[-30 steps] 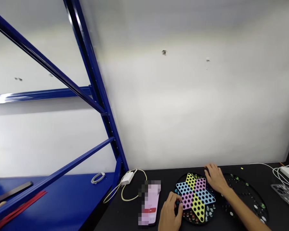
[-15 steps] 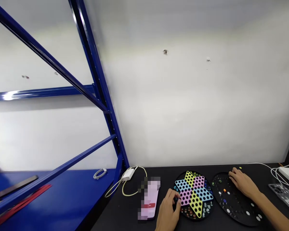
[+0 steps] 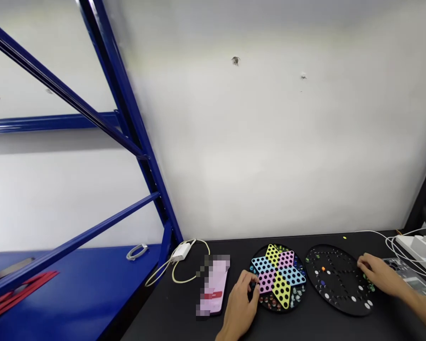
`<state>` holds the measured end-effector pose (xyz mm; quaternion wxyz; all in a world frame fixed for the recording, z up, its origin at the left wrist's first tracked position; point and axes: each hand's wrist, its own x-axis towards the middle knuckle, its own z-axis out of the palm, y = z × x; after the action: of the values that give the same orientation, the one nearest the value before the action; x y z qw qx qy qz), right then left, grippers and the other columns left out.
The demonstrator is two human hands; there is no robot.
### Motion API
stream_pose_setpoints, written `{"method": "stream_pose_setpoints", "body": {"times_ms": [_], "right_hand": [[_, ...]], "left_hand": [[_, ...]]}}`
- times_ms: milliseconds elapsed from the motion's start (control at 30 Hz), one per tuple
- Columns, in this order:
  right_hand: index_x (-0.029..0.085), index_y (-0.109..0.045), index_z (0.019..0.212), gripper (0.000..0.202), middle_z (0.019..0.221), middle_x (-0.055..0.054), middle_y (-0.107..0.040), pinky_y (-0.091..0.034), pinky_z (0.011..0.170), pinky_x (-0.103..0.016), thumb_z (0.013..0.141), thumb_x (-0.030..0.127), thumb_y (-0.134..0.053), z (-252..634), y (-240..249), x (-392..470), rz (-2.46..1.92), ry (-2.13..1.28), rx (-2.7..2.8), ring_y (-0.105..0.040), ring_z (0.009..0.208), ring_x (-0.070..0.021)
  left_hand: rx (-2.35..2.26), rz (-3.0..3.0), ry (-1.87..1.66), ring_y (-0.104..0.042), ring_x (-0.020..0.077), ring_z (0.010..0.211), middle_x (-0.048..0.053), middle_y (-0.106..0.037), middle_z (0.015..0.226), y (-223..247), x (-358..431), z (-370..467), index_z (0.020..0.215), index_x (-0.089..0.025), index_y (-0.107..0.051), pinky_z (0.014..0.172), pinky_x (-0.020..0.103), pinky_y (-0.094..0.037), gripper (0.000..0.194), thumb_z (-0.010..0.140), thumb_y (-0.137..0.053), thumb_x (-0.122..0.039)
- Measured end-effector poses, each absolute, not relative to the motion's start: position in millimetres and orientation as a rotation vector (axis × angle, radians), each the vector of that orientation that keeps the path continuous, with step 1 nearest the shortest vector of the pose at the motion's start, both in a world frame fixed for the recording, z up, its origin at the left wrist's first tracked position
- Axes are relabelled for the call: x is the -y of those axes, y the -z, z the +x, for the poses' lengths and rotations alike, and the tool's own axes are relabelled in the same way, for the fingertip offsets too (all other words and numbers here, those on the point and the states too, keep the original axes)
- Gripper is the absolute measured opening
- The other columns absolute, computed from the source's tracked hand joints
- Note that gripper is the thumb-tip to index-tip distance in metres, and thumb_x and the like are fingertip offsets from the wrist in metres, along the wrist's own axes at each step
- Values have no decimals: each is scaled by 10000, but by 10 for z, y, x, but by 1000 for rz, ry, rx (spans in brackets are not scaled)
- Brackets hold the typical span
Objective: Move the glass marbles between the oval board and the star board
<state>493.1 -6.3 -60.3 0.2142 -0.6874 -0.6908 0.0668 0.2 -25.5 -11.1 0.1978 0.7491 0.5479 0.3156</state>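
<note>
A round Chinese checkers board (image 3: 281, 290) with a yellow, pink and blue star lies on the black table, colored marbles around the star under its points. My left hand (image 3: 238, 299) is closed at its left rim, thumb and curled fingers on the edge beside a pink point. To the right lies a round black board (image 3: 337, 296) with white discs, an orange piece (image 3: 323, 269) and a blue piece (image 3: 323, 282). My right hand (image 3: 380, 274) rests over its right side, fingers curled down next to green marbles (image 3: 371, 287). What those fingertips hold, if anything, is hidden.
A pink phone (image 3: 215, 284), partly pixelated, lies left of the boards. Behind it sit a white charger (image 3: 181, 252) and cable. At the right are a power strip (image 3: 421, 250), cables and a dark device (image 3: 424, 291). A blue rack (image 3: 135, 109) stands left.
My right hand has moved from the black board's far edge to its right side, and green marbles now show beside it. My left hand stays at the star board's rim. The view has shifted slightly.
</note>
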Motion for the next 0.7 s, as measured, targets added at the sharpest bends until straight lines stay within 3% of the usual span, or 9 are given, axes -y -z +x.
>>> {"method": "stream_pose_setpoints", "body": {"times_ms": [100,300,400,500,700], "right_hand": [[250,-644,781,390,754,-54,-667,-495,711,-340,942,483,-376,4930,477,46,-1894,-247,1829,-644,719,-228],[288,-675,1058,298,1120,-65,-697,-512,852,-327,952,439,-441,4149,174,-134,-1709,-270,1960,-670,989,-228],[283,-667,1049,256,1104,-43,-679,-502,867,-337,949,422,-476,3617,167,-227,-1663,-243,2104,-664,996,-224],[263,-653,994,203,1039,-47,-660,-490,779,-337,938,402,-515,3312,251,-340,-1710,-153,2178,-659,895,-224],[238,-627,867,179,979,-57,-645,-446,737,-311,937,233,-463,3489,408,-468,-1767,-1,2221,-633,845,-207]], "left_hand": [[-1537,2101,-890,-602,168,781,8,-615,950,117,250,8,951,-248,-592,754,286,-492,158,966,-444,-301],[-1531,2087,-894,-602,171,784,7,-614,956,138,243,0,955,-250,-594,761,287,-497,170,975,-445,-328],[-1522,2080,-910,-601,176,793,15,-620,964,156,239,-12,959,-250,-595,774,291,-501,188,985,-440,-353],[-1514,2081,-928,-604,184,793,21,-623,956,167,238,-25,944,-251,-593,773,294,-503,204,986,-445,-385],[-1519,2082,-936,-600,186,761,17,-617,933,157,249,-35,921,-258,-590,746,284,-500,268,992,-439,-467]]}}
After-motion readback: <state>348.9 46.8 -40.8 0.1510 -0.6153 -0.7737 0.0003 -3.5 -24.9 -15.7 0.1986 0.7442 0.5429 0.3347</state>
